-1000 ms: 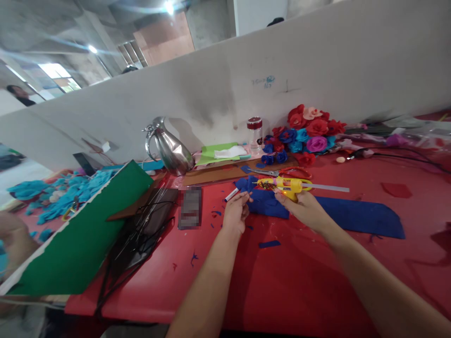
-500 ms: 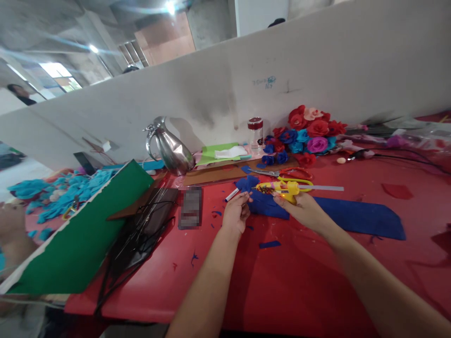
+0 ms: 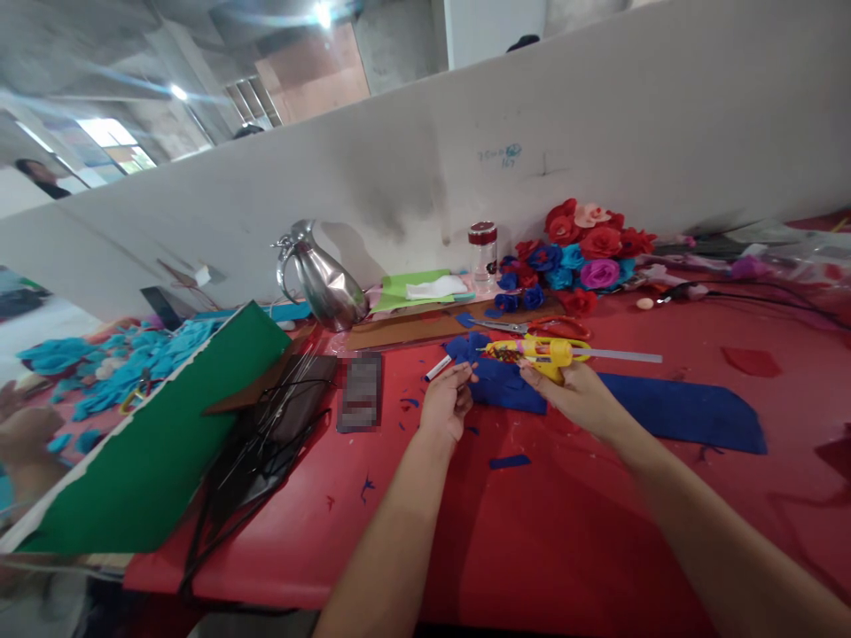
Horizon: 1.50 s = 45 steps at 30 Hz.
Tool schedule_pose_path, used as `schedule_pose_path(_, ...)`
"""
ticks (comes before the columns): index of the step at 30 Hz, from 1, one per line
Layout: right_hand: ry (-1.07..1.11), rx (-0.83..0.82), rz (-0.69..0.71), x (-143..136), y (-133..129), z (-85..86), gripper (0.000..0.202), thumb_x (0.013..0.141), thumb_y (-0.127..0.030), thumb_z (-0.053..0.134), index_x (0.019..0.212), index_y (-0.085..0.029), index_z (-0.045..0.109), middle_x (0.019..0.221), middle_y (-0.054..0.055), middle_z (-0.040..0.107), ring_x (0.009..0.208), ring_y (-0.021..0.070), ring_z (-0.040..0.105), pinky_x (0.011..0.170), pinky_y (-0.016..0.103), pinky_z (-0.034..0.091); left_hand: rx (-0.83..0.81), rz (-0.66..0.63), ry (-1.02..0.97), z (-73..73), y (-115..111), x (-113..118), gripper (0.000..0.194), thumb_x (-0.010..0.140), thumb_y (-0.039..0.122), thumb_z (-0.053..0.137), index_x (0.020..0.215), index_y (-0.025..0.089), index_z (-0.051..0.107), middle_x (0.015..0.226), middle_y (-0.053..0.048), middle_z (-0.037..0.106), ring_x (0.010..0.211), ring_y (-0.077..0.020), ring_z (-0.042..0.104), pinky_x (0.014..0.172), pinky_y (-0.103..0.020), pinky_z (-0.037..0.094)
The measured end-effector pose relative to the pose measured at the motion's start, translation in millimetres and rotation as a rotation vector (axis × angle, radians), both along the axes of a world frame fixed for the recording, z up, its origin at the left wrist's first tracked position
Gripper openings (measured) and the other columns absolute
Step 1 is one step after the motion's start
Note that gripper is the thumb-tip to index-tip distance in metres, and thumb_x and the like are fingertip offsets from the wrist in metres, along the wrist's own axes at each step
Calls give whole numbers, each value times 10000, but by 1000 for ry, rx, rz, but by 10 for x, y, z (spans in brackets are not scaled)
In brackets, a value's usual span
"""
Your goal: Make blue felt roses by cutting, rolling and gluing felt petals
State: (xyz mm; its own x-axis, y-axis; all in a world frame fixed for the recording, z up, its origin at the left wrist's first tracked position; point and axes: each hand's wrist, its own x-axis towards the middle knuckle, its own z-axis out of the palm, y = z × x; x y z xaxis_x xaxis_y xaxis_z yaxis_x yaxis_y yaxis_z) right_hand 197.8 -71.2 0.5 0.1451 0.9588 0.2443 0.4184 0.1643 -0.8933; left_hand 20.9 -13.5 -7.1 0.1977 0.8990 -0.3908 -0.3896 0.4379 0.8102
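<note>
In the head view, my right hand (image 3: 585,394) is wrapped round the handle of a yellow glue gun (image 3: 562,352), whose nozzle points left. A pale glue stick (image 3: 628,355) sticks out of its back end. My left hand (image 3: 450,400) is just left of the nozzle, its fingers curled and pinched together; what they hold, if anything, is too small to make out. Blue paper pieces (image 3: 505,390) lie beneath the gun. A longer blue strip (image 3: 691,412) stretches to the right, partly behind my right wrist. Near my left fingertips lies a white marker (image 3: 437,368).
Scissors (image 3: 511,326) with red handles lie behind the gun. Farther back are a glass jar (image 3: 483,257), paper roses (image 3: 598,244) and a steel jug (image 3: 325,279). A phone (image 3: 360,392) and a green board (image 3: 152,452) are on the left; another person's hand (image 3: 30,434) shows beyond it.
The glue gun in my right hand has shifted slightly right, drawing its nozzle a little away from my left fingers. My left hand stays almost still. The other person's hand has moved.
</note>
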Motion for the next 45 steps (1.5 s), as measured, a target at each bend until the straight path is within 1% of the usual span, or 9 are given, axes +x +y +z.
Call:
schedule_pose_path(6, -42, -13, 14, 2, 10, 3, 332, 803, -527, 577, 829, -204, 650, 716, 40, 683, 652, 220, 630, 637, 350, 535, 65, 21, 47, -4, -10, 13, 164, 613, 176, 702, 747, 143, 613, 575, 41, 581, 341, -1, 256, 382, -180, 106)
schedule_pose_path(10, -68, -39, 3, 23, 22, -33, 349, 790, -538, 563, 851, -207, 655, 765, 51, 704, 700, 246, 658, 691, 388, 550, 154, 45, 111, 11, -23, 17, 135, 628, 193, 686, 717, 138, 602, 556, 50, 564, 341, 4, 253, 382, -175, 101)
schedule_pose_path(16, -92, -7, -10, 14, 10, -11, 324, 791, -519, 557, 849, -217, 660, 834, 61, 731, 788, 272, 685, 746, 403, 547, 157, 58, 125, 28, -28, 15, 148, 656, 206, 700, 744, 140, 602, 551, 55, 561, 342, 4, 256, 393, -170, 119)
schedule_pose_path(19, -92, -10, -33, 27, -1, 12, 323, 809, -522, 552, 806, -216, 654, 747, 45, 709, 695, 244, 664, 649, 359, 538, 152, 63, 141, 27, -25, 16, 143, 657, 208, 704, 740, 138, 611, 563, 49, 569, 349, 4, 261, 399, -171, 127)
schedule_pose_path(24, -118, -44, -36, 93, 10, 15, 381, 810, -566, 567, 658, -217, 590, 553, 3, 593, 510, 173, 554, 478, 286, 454, 154, 64, 148, 28, -25, 15, 100, 671, 186, 664, 742, 138, 612, 563, 53, 567, 354, 0, 262, 396, -168, 131)
schedule_pose_path(31, -113, -32, -8, 67, 22, -27, 316, 804, -514, 550, 811, -218, 658, 751, 42, 706, 707, 235, 661, 648, 353, 536, 140, 54, 144, 30, -28, 15, 119, 662, 206, 674, 708, 137, 589, 569, 57, 562, 348, 6, 256, 395, -174, 125)
schedule_pose_path(38, -99, -21, 15, 56, 14, 5, 337, 801, -546, 549, 799, -220, 635, 743, 36, 683, 692, 227, 636, 646, 351, 519, 148, 3, 146, 38, -34, 14, 116, 646, 218, 666, 710, 143, 605, 566, 55, 558, 344, 3, 244, 386, -179, 108)
schedule_pose_path(41, -56, -52, 16, 52, 12, 15, 366, 785, -582, 557, 759, -219, 601, 688, 23, 632, 635, 202, 590, 590, 327, 487, 142, -11, 129, 29, -29, 9, 118, 636, 209, 668, 711, 141, 607, 564, 52, 560, 334, 5, 235, 383, -184, 94)
schedule_pose_path(45, -18, -126, 1, 50, 8, 16, 443, 759, -656, 550, 639, -235, 482, 532, -31, 445, 492, 139, 426, 467, 277, 361, 101, -32, 92, -5, -19, 4, 142, 609, 185, 678, 723, 135, 608, 639, 28, 614, 337, 13, 249, 389, -183, 95)
